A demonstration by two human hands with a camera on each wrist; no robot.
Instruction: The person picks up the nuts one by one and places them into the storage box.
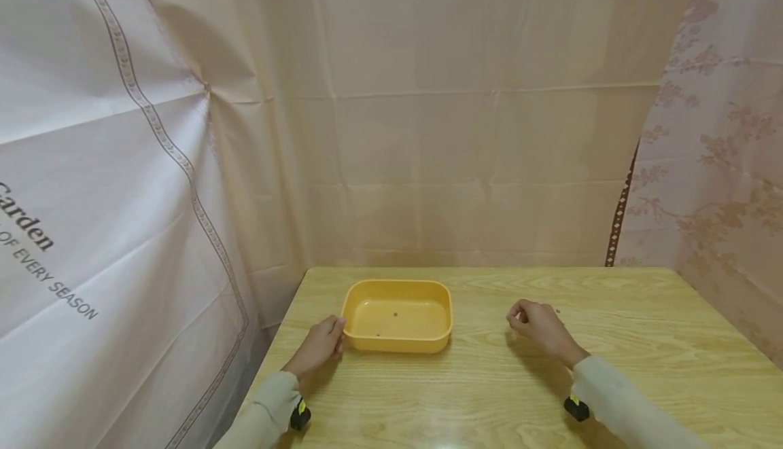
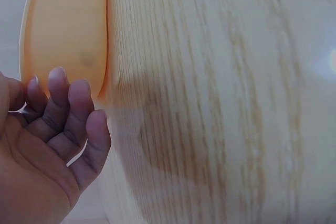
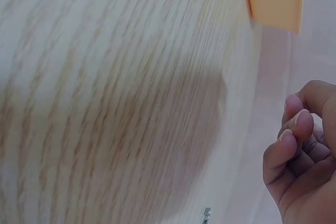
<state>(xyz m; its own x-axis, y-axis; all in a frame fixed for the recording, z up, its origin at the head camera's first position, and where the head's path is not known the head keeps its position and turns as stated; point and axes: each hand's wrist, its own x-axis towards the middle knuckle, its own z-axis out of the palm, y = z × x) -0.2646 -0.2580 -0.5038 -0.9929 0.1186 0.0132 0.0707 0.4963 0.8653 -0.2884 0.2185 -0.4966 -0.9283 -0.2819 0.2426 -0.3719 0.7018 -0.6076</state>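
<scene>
A shallow yellow plastic tub (image 1: 397,316) sits toward the left side of the table (image 1: 642,340) on my feed, rounded at the corners, with a rolled rim and a couple of small dark specks, perhaps screws, on its floor. I judge it light and fairly stiff, smooth enough to slide on the varnished wood; the rim along a short wall looks like the surest place to take hold.

My left hand (image 1: 321,346) rests at the tub's near left corner, fingers (image 2: 68,108) loosely extended and close together, their tips against or just beside the outer wall; I cannot tell whether they press it. They hold nothing.

My right hand (image 1: 541,330) rests on the table well apart from the tub, to its right. Its fingers (image 3: 294,135) are curled in, tips drawn toward the thumb; whether they pinch anything is hidden from me. A small metal screw (image 3: 207,213) lies on the table just beside that hand.

The table is pale wood with a strong grain and a slight gloss. Creased fabric sheets hang all around: a printed white one (image 1: 92,198) at left, plain peach cloth (image 1: 477,109) behind, a floral curtain (image 1: 728,150) at right.
</scene>
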